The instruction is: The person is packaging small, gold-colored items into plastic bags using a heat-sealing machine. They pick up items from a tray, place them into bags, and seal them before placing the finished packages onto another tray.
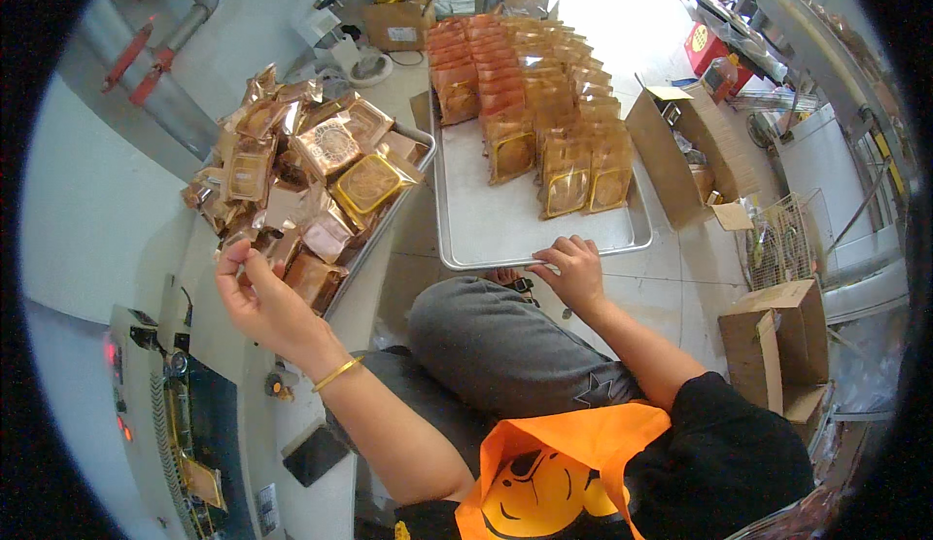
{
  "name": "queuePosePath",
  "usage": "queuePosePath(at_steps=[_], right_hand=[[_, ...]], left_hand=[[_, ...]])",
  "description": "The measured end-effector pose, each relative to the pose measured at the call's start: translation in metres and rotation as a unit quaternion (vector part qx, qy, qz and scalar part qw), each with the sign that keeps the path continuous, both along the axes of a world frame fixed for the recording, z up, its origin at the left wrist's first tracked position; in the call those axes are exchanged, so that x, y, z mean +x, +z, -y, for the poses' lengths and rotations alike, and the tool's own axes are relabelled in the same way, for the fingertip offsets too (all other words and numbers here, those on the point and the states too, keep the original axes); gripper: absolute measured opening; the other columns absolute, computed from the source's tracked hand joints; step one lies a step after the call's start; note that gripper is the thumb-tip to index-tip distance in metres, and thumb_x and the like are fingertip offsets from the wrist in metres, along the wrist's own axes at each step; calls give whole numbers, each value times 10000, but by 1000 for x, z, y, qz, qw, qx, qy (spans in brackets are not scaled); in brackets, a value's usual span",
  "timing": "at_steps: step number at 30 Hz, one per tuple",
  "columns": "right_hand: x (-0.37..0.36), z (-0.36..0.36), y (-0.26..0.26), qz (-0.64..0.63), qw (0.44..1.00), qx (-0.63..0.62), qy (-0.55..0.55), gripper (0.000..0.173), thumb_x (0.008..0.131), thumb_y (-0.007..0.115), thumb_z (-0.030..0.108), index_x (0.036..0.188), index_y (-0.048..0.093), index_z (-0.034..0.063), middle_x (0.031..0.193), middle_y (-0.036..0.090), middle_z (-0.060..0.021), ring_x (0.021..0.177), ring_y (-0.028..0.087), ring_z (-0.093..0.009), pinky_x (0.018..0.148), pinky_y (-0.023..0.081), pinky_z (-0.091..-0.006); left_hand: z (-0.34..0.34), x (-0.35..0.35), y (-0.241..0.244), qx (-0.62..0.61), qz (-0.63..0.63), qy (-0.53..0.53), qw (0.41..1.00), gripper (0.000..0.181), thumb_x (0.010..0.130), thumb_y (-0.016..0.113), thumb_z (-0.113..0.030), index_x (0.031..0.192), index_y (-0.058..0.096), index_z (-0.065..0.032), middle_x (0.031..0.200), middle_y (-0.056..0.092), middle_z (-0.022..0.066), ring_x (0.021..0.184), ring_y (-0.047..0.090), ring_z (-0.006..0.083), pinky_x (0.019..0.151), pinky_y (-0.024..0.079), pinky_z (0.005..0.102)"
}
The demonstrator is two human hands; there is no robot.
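Note:
My right hand (572,270) grips the near rim of a metal sheet tray (496,241), its fingers over the edge. In that tray, wrapped pastries (568,183) stand on edge in packed rows, with red-toned packs (474,66) at the far left and golden ones beside them. My left hand (270,299) is raised, fingers curled, at the near side of a heaped pile of wrapped pastries (306,153). Whether it pinches a wrapper there is not clear. The pile rests in a second metal tray (430,150), mostly hidden under the packs.
A sealing machine (175,394) with a belt runs along the left, one pack (203,483) on it. A dark phone (315,455) lies on the table near my left forearm. Open cardboard boxes (685,153) stand on the floor to the right, by a wire basket (783,241).

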State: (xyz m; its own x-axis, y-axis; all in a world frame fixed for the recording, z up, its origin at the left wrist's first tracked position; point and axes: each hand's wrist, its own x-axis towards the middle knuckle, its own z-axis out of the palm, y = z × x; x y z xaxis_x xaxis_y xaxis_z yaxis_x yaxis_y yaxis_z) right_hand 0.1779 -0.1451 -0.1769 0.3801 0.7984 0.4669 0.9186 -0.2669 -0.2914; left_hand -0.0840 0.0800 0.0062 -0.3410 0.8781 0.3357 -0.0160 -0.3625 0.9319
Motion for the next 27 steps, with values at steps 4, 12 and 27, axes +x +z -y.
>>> queuePosePath(at_steps=[4,12,27], right_hand=[[2,0,0,-18,1000,10,12,263,759,793,343,950,720,178,801,623,2,825,597,-227,754,424,-387],[94,-39,52,115,989,14,-90,361,798,740,225,1133,649,125,1191,542,-112,1142,498,-332,956,413,-458],[36,-75,192,25,966,-89,242,193,830,732,146,850,557,67,846,572,-89,900,534,-324,801,463,-429]], left_hand=[[1,3,0,-5,-6,-20,1000,112,949,572,-79,1038,634,-51,1046,618,26,882,553,97,730,475,229],[4,-9,0,-25,-4,-19,999,131,939,590,-88,1052,650,-58,1031,640,31,870,591,113,731,490,245],[15,17,1,-48,-220,-367,903,474,870,758,-311,1209,608,-15,1130,676,103,1033,631,204,913,502,331]])
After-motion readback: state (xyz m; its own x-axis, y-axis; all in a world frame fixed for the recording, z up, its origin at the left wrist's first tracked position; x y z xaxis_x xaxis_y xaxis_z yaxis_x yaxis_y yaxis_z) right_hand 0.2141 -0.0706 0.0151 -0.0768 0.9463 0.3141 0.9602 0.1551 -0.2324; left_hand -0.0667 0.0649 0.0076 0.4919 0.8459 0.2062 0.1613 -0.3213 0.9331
